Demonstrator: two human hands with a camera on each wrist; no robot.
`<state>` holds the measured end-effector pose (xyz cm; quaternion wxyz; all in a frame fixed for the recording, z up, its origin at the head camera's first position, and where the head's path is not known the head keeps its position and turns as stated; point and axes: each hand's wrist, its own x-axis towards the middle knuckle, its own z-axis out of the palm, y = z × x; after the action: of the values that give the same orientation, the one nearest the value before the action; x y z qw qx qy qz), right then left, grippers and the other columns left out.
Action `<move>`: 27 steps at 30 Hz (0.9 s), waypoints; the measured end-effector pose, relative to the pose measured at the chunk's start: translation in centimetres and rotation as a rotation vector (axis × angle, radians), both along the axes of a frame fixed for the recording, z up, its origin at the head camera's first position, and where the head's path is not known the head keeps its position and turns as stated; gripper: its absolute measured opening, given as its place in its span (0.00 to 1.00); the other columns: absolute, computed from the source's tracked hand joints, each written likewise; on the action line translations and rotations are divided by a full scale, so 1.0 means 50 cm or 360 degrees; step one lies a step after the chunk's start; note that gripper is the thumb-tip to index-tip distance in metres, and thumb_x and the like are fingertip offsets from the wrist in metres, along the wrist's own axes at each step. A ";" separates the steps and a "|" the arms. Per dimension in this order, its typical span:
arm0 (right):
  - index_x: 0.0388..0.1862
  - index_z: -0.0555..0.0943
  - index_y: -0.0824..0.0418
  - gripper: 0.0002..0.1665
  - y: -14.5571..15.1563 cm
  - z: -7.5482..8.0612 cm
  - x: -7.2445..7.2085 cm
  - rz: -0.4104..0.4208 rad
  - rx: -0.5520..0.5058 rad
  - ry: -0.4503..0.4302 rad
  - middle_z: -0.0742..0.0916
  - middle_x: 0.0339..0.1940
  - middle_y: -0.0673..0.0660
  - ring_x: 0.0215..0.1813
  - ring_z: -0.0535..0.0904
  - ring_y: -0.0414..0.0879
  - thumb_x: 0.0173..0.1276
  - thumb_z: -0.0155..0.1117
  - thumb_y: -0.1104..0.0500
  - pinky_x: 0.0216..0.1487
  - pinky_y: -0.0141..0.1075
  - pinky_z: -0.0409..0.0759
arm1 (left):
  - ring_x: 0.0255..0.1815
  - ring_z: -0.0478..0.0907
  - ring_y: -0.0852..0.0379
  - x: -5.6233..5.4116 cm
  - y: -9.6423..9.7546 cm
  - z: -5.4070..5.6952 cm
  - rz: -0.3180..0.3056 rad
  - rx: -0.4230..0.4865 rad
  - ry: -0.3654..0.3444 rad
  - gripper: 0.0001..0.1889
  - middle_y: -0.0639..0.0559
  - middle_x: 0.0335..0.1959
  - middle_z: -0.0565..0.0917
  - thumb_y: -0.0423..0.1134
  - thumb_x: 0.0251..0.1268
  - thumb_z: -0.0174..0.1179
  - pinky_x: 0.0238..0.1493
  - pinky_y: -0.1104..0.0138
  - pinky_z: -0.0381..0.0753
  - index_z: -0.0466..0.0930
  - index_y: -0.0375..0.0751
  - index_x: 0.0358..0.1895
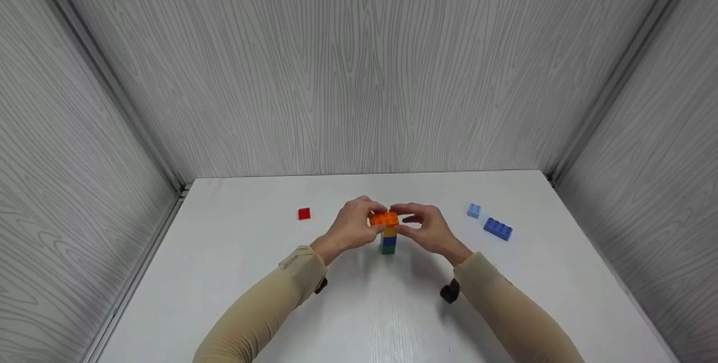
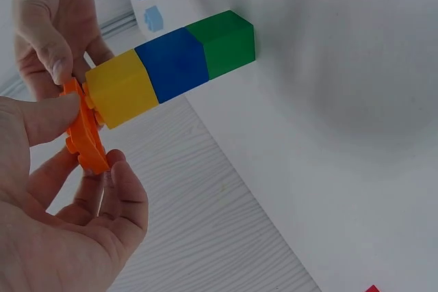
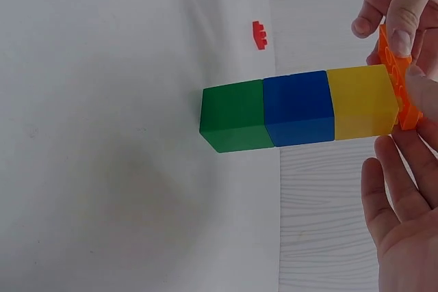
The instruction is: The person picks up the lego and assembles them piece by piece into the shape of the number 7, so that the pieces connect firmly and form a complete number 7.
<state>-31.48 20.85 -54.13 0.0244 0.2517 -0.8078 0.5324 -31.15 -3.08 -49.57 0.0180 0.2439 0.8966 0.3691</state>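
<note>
Apparently the step in hand is seating the orange studded brick on top of a small tower of blocks. It sits above the yellow block, which rests on the blue block, with the green block at the bottom on the desk. In the left wrist view a narrow gap with yellow studs shows beneath the orange brick, so it looks not yet flush. The next move likely calls for lining up the studs and pressing straight down evenly, with the tower kept from tipping.

The left hand pinches the orange brick, thumb on the near side and fingers behind. The right hand curves about the brick's right end, its thumb at the near edge; whether it truly grips there cannot be told.

The orange brick's studs face up, and its long axis runs left to right, across the upright axis of the tower, with the longer overhang toward the left. A red brick lies apart to the left; a light blue brick and a longer blue brick lie to the right.
</note>
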 end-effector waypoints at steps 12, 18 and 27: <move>0.69 0.90 0.56 0.22 -0.004 0.001 -0.003 -0.0066 0.0072 -0.0006 0.93 0.67 0.59 0.65 0.91 0.58 0.77 0.77 0.61 0.70 0.56 0.90 | 0.54 0.82 0.49 -0.008 -0.002 -0.006 -0.0008 0.0038 -0.0002 0.18 0.44 0.57 0.89 0.36 0.76 0.72 0.67 0.53 0.89 0.91 0.41 0.65; 0.66 0.92 0.56 0.21 -0.006 0.008 -0.007 -0.0084 0.0139 0.0029 0.95 0.63 0.57 0.62 0.92 0.56 0.77 0.78 0.62 0.63 0.44 0.93 | 0.54 0.83 0.48 -0.012 -0.003 -0.009 -0.0028 0.0032 0.0070 0.17 0.43 0.57 0.90 0.35 0.75 0.72 0.65 0.53 0.89 0.91 0.39 0.64; 0.65 0.92 0.56 0.20 -0.005 0.010 -0.006 -0.0060 0.0201 0.0106 0.96 0.59 0.57 0.57 0.92 0.54 0.76 0.79 0.61 0.63 0.55 0.93 | 0.55 0.84 0.49 -0.019 -0.012 -0.017 -0.0057 0.0099 -0.0069 0.18 0.45 0.58 0.91 0.34 0.76 0.72 0.66 0.53 0.90 0.92 0.42 0.65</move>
<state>-31.79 20.60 -53.63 0.0454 0.2550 -0.8432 0.4711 -32.09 -3.69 -50.43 0.0365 0.2525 0.8796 0.4016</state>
